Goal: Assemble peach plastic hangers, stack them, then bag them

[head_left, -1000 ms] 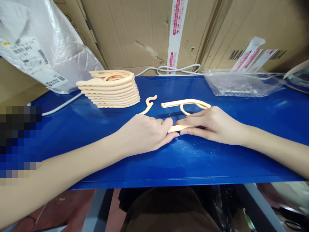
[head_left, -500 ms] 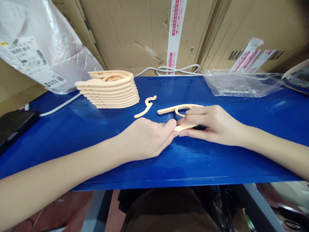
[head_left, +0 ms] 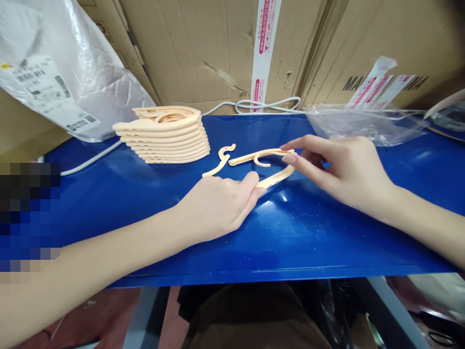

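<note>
A cream plastic folding hanger lies above the blue tabletop, its two arms folded close together and its curved hook between them. My left hand is closed around the end of the nearer arm and hides that tip. At the hinge end, the thumb and forefinger of my right hand pinch the hanger, while the other fingers curl beneath the palm. Left of the hanger, just beyond my left hand, is a loose cream hook-shaped piece. Behind it stands a neat stack of folded cream hangers.
Cardboard boxes line the back of the blue table. A silvery-white labelled parcel leans at the left. Clear plastic packaging lies at the back right, near a white cable and a tape roll.
My right hand has shifted from over the hanger to its hinge end, moving up and right. The hanger has turned slightly, and its hook and arms now show more. My left hand keeps its grip.
</note>
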{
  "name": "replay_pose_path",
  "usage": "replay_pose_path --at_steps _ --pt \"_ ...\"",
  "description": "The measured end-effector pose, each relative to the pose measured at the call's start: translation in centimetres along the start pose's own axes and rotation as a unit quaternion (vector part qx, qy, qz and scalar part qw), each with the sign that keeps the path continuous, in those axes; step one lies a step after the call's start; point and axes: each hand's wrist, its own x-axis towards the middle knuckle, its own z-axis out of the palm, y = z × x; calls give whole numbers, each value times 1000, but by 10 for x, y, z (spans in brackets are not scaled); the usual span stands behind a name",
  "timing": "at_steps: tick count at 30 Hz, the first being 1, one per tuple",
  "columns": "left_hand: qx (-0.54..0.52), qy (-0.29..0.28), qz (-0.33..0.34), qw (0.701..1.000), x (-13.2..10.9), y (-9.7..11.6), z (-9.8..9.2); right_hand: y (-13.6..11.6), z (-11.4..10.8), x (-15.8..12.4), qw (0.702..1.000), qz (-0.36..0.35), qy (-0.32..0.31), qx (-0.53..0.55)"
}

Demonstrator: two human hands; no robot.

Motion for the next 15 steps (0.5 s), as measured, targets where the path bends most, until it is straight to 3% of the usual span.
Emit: replay_pose_path --at_steps 6,12,15 --pt "-18 50 27 998 -1 -2 4 3 8 2 996 7 -93 -16" --pt "-101 95 171 976 -6 -1 6 8 11 2 986 38 -148 61" --pt "-118 94 204 967 -7 2 5 11 12 2 982 27 -167 88"
